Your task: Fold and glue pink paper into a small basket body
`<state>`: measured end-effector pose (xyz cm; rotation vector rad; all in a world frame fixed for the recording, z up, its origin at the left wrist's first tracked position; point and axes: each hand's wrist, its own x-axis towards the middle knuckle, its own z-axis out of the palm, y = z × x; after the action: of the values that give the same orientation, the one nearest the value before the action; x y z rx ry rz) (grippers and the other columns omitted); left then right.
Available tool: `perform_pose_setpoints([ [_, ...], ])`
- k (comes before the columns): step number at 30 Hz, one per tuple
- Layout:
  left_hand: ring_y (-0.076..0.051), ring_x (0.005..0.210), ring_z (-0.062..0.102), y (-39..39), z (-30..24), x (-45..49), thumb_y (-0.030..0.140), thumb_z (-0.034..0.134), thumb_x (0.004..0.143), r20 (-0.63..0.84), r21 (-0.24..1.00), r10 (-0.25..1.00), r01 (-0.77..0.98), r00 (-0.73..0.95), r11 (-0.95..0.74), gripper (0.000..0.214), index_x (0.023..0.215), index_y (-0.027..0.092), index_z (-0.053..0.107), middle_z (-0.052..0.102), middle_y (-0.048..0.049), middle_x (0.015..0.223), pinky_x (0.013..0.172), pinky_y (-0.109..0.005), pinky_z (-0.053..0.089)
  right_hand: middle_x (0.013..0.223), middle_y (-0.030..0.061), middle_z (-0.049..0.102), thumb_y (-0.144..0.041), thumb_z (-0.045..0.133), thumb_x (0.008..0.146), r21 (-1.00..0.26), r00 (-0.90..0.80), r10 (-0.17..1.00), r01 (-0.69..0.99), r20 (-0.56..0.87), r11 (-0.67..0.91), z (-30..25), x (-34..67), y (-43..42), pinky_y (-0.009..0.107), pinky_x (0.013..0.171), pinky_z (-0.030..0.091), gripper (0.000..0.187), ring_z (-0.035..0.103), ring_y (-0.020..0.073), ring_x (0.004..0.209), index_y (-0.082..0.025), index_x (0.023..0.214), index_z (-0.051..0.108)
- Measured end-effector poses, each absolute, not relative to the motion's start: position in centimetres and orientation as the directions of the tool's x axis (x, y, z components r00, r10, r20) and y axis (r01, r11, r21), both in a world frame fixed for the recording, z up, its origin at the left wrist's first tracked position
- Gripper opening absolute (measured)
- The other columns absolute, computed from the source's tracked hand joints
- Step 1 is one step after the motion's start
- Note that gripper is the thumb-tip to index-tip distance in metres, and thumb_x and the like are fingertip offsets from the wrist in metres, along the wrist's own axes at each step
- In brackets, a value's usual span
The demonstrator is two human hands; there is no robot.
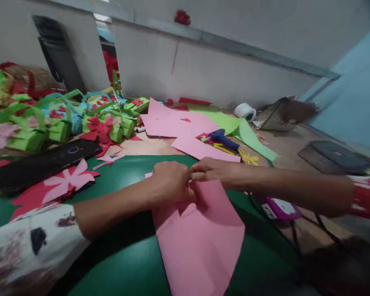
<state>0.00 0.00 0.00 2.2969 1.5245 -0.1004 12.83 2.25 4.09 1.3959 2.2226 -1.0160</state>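
Observation:
A large pink paper sheet (200, 242) lies on a green sheet (132, 263) in front of me, its far edge folded over. My left hand (171, 183) is closed in a fist-like pinch on that far edge. My right hand (214, 170) meets it from the right, fingers pressed together on the same fold. Both hands touch each other at the paper's top.
Green paper baskets with red flowers (101, 125) crowd the back left. A black phone (46, 162) and a pink paper flower (68, 179) lie left. More pink sheets (179, 123), a light green sheet (243, 131), a blue glue gun (223, 139) and a tape roll (245, 111) lie beyond.

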Motion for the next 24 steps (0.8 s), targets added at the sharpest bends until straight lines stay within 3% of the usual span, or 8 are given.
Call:
perform_pose_setpoints([
  [5,-0.031,0.079,0.065,0.0,0.3,0.1,0.047,0.057,0.067,-0.274,0.284,0.879,0.906,0.390,-0.313,0.035,0.083,0.019,0.069,0.069,-0.0117,0.080,0.062,-0.036,0.049,0.074,0.0053,0.065,-0.017,0.042,0.081,-0.423,-0.484,0.636,0.868,-0.601,0.261,3.2,12.8,2.5,0.022,0.058,0.042,0.021,0.059,0.0152,0.067,-0.013,0.072,0.060],
  [14,-0.023,0.064,0.061,1.1,-0.4,-0.9,0.040,0.070,0.057,-0.269,0.371,0.879,0.885,0.394,-0.282,0.026,0.071,0.019,0.066,0.064,-0.0046,0.067,0.049,-0.026,0.036,0.078,0.0053,0.066,-0.022,0.053,0.072,-0.456,-0.501,0.663,0.851,-0.555,0.261,1.1,14.2,3.2,0.025,0.059,0.042,0.012,0.057,0.0165,0.068,-0.015,0.075,0.062],
  [24,-0.010,0.053,0.052,3.1,-2.4,-2.8,0.026,0.078,0.055,-0.240,0.578,0.821,0.756,0.519,-0.308,0.022,0.063,0.017,0.060,0.058,0.0053,0.056,0.046,-0.020,0.032,0.074,0.0043,0.062,-0.018,0.047,0.072,-0.522,-0.535,0.646,0.819,-0.545,0.238,1.2,14.6,2.8,0.023,0.055,0.039,0.014,0.053,0.0129,0.062,-0.013,0.076,0.059],
])
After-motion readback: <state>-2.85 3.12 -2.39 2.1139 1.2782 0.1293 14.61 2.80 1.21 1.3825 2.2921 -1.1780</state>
